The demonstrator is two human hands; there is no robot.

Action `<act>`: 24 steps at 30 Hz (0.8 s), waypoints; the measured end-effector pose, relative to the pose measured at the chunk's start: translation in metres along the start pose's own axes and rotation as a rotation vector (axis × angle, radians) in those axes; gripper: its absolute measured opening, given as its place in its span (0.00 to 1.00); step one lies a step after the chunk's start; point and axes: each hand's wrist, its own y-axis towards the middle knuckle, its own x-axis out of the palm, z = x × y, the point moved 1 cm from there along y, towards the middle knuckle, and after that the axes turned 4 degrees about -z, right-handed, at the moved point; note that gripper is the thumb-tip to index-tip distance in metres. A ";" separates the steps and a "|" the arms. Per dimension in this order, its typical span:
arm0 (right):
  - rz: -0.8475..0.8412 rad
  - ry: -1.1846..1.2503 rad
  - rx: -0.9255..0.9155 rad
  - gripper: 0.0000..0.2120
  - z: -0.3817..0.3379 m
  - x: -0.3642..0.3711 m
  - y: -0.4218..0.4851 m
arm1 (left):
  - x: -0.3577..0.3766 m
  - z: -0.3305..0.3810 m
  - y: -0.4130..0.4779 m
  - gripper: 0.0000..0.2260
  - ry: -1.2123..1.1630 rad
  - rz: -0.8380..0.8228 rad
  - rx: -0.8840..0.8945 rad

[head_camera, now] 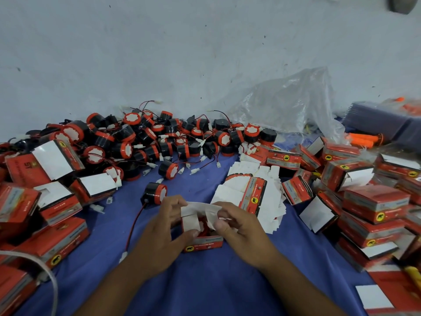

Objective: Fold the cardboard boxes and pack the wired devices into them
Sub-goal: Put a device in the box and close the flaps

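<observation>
Dozens of wired devices [251,132], dozens of boxes [376,201], one plastic bag [284,103].

Holding red box [202,244] with left hand [163,226] | pinching its white flap [200,207] with right hand [237,224] | resting on blue cloth [205,281] near wired devices [145,139]

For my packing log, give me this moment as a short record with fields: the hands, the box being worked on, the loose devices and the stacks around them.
box in hand: red, white top flaps not yet closed, resting on the blue cloth
left hand: grips the box, thumb on a white flap
right hand: pinches another white flap
nearest device: black and red, beside the left hand, red wire trailing
device pile: heaped at the cloth's far edge
flat boxes: stacked right of the hands
folded boxes: heaps on both sides
</observation>
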 end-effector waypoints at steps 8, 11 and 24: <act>0.029 0.064 0.083 0.09 0.014 0.005 -0.001 | -0.003 -0.003 0.002 0.13 0.090 -0.078 0.055; 0.011 0.094 0.082 0.11 0.018 0.006 -0.002 | -0.004 -0.004 0.001 0.20 0.047 -0.107 0.023; -0.090 -0.190 -0.073 0.13 0.014 -0.001 0.001 | -0.009 -0.005 0.000 0.14 0.106 -0.130 0.008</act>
